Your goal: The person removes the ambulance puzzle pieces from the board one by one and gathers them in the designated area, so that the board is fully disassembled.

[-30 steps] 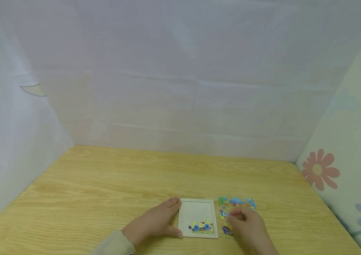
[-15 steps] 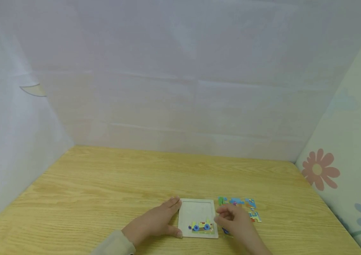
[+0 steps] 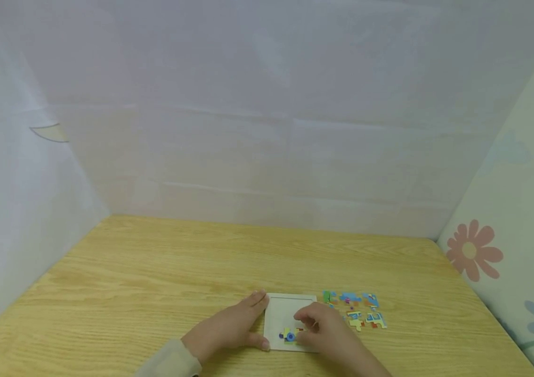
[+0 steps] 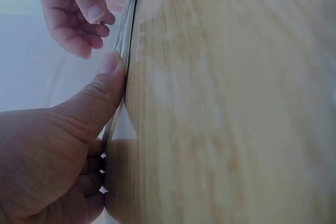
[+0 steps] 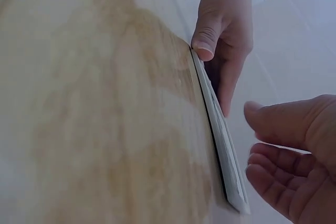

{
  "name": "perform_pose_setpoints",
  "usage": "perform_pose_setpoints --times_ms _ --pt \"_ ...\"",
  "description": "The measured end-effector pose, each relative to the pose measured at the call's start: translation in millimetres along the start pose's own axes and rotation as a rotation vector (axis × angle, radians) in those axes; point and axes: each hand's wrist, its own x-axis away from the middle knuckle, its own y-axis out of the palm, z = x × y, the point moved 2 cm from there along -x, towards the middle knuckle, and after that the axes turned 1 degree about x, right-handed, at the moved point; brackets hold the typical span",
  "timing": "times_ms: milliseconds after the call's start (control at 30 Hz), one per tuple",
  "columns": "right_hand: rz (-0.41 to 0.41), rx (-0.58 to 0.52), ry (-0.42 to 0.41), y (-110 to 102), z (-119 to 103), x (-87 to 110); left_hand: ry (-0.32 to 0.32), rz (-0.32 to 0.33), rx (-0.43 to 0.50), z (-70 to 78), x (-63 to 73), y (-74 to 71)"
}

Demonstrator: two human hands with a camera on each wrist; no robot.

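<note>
My left hand [image 3: 231, 327] steadies a white puzzle tray [image 3: 278, 311] at its left side, thumb at the near corner and fingertips at the far one. In the left wrist view its thumb [image 4: 100, 90] presses the tray's edge. Two joined puzzle pieces [image 3: 289, 335] with a yellow vehicle and blue wheels lie in the tray's near part, the right one mostly covered. Above them hovers my right hand [image 3: 328, 332], fingers loosely bent. The right wrist view shows a gap between its thumb [image 5: 278, 121] and fingers, with nothing seen in it.
Several loose puzzle pieces [image 3: 350, 298] lie in rows right of the tray, some partly behind the right hand. The wooden table [image 3: 177, 262] is bounded by a pale cloth at the back [image 3: 267, 157] and flower-printed cloth at the right [image 3: 521, 209].
My right hand has moved left from the loose pieces to over the tray, covering the right wheel of the vehicle picture. The left hand and tray have stayed put.
</note>
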Motion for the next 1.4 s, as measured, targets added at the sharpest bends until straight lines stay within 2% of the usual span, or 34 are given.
perform_pose_setpoints --times_ms 300,500,800,933,1400 --pt "-0.131 0.179 -0.070 4.7 -7.8 -5.5 -0.006 -0.008 0.005 0.4 -0.8 0.7" --pt "-0.159 0.248 -0.106 7.5 -11.1 -8.2 -0.001 -0.009 0.004 0.3 -1.4 0.7" --pt "-0.229 0.324 -0.044 12.6 -18.2 -16.5 0.003 -0.011 0.020 -0.6 -1.3 1.1" --pt "-0.231 0.368 -0.023 14.5 -23.5 -23.1 0.002 0.003 0.023 -1.0 -1.0 1.3" --pt "-0.246 0.385 -0.004 13.7 -28.8 -33.2 0.004 0.010 0.025 -0.8 0.9 0.7"
